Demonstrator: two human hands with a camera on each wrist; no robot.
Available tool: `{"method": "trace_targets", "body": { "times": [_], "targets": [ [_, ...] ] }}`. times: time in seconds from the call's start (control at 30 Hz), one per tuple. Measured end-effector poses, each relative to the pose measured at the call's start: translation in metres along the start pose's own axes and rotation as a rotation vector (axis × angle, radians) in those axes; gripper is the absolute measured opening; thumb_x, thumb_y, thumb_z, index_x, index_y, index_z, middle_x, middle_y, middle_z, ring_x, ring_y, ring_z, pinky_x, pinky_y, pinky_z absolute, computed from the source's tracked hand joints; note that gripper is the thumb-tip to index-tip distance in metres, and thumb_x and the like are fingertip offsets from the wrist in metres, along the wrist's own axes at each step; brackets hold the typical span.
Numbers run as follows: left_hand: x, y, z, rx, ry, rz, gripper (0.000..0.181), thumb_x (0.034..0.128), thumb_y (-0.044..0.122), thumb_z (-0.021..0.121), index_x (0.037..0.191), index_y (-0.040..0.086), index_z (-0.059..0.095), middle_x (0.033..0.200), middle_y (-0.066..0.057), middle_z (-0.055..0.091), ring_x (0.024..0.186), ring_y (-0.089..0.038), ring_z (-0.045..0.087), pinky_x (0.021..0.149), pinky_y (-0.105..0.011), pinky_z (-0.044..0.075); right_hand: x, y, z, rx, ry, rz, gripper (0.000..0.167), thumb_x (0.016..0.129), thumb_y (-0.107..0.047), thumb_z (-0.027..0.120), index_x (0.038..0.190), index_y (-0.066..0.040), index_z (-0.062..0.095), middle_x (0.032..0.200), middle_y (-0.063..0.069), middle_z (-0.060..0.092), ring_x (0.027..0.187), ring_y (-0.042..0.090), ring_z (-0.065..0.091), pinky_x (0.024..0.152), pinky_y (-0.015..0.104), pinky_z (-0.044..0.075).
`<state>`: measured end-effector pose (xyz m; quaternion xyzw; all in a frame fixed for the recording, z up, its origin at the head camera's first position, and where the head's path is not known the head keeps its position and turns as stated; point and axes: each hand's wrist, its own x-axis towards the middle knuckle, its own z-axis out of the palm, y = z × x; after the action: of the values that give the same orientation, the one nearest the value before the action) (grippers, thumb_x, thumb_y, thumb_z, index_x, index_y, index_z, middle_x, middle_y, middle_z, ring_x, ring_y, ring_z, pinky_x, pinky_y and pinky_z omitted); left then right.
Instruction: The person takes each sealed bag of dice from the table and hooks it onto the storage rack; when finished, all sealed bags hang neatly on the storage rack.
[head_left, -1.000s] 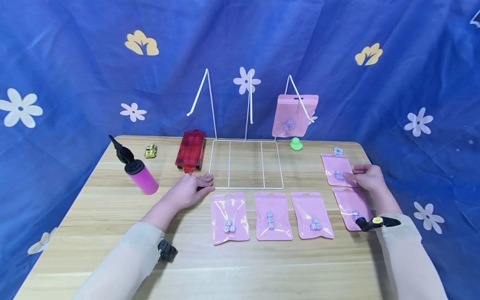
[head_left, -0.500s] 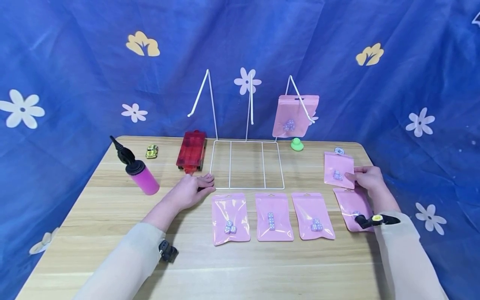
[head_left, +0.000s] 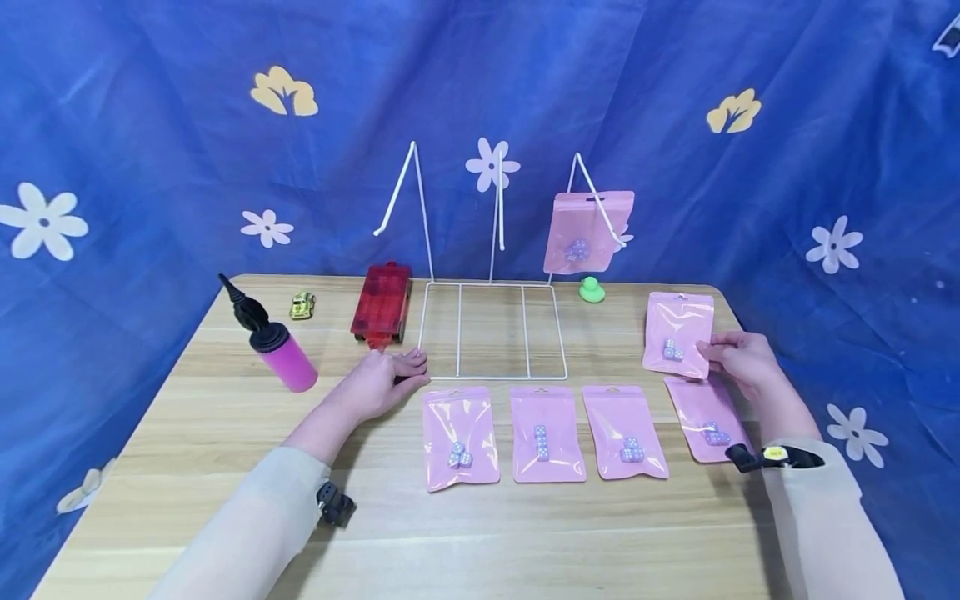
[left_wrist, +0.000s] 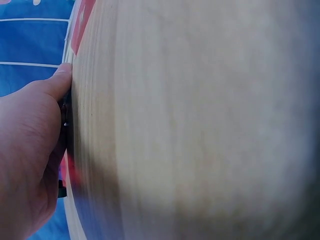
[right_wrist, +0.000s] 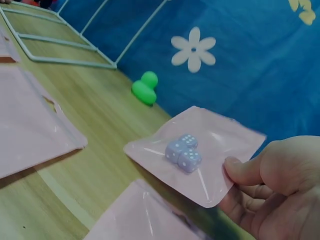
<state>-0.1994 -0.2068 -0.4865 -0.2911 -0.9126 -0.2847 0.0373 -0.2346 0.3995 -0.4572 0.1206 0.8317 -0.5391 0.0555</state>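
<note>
1. Near the back right corner of the bench (head_left: 540, 542), a pink dice bag (head_left: 678, 321) is now raised and tilted, its face turned toward the head camera; one second earlier it is seen lying flat. Whether its lower edge is clear of the wood cannot be told.
2. By this change, it is judged, the bag's weight is passed from the bench to the right hand (head_left: 742, 362), in which its right side is pinched between thumb and fingers.
3. Inside the bag, three dice (right_wrist: 184, 152) are bunched together.
4. The front left corner of the white wire rack (head_left: 491, 378) is touched by the left hand (head_left: 382, 385), as in both earlier pictures; whether the wire is pinched or merely pressed cannot be told.
5. On the rack's right hook, a hung bag (head_left: 572, 221) is left unchanged.
6. A lower bag (head_left: 693, 408) is left flat along the bench's right edge, and three flat bags (head_left: 561, 458) are lined up in front of the rack.
</note>
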Motion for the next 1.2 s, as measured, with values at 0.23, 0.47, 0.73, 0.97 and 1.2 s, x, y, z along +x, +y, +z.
{"method": "trace_targets", "body": {
  "times": [0.23, 0.47, 0.73, 0.97, 1.2],
  "targets": [
    [-0.001, 0.000, 0.000, 0.005, -0.004, -0.008, 0.029, 0.0987, 0.015, 0.078, 0.122, -0.003, 0.076, 0.132, -0.020, 0.068, 0.129, -0.035, 0.063, 0.114, -0.054, 0.045, -0.019, -0.017, 0.003, 0.000, 0.058, -0.098, 0.030, 0.103, -0.011, 0.071, 0.118, 0.012, 0.059, 0.086, -0.008, 0.069, 0.077, 0.004, 0.066, 0.072, 0.020, 0.062],
    [-0.001, -0.001, 0.001, 0.004, -0.009, -0.018, 0.030, 0.0988, 0.016, 0.078, 0.122, -0.003, 0.077, 0.133, -0.020, 0.068, 0.129, -0.035, 0.063, 0.114, -0.053, 0.045, -0.042, -0.038, 0.004, 0.040, 0.157, -0.250, 0.016, 0.101, -0.005, 0.072, 0.105, 0.010, 0.066, 0.082, -0.010, 0.070, 0.073, 0.002, 0.065, 0.064, 0.015, 0.057],
    [-0.001, -0.001, 0.001, 0.001, -0.014, -0.028, 0.031, 0.0991, 0.017, 0.078, 0.123, -0.003, 0.076, 0.134, -0.020, 0.068, 0.130, -0.035, 0.062, 0.114, -0.053, 0.044, -0.063, -0.057, 0.004, 0.241, 0.201, -0.356, 0.006, 0.097, 0.005, 0.073, 0.093, 0.000, 0.075, 0.078, -0.003, 0.070, 0.067, 0.006, 0.060, 0.052, 0.014, 0.048],
    [-0.001, -0.001, 0.001, -0.002, -0.018, -0.030, 0.031, 0.0992, 0.017, 0.078, 0.123, -0.002, 0.076, 0.134, -0.020, 0.067, 0.131, -0.035, 0.061, 0.115, -0.053, 0.044, -0.078, -0.072, 0.003, 0.376, 0.203, -0.454, 0.004, 0.093, 0.009, 0.075, 0.093, 0.005, 0.075, 0.077, 0.001, 0.074, 0.065, 0.010, 0.062, 0.054, 0.015, 0.050],
    [-0.001, -0.001, 0.002, 0.000, -0.018, -0.032, 0.031, 0.0994, 0.017, 0.077, 0.123, -0.002, 0.076, 0.135, -0.019, 0.067, 0.131, -0.035, 0.061, 0.115, -0.053, 0.043, -0.093, -0.092, 0.006, 0.458, 0.145, -0.551, 0.010, 0.091, 0.015, 0.074, 0.096, 0.007, 0.077, 0.079, 0.004, 0.076, 0.066, 0.010, 0.064, 0.058, 0.014, 0.053]
  ]
}}
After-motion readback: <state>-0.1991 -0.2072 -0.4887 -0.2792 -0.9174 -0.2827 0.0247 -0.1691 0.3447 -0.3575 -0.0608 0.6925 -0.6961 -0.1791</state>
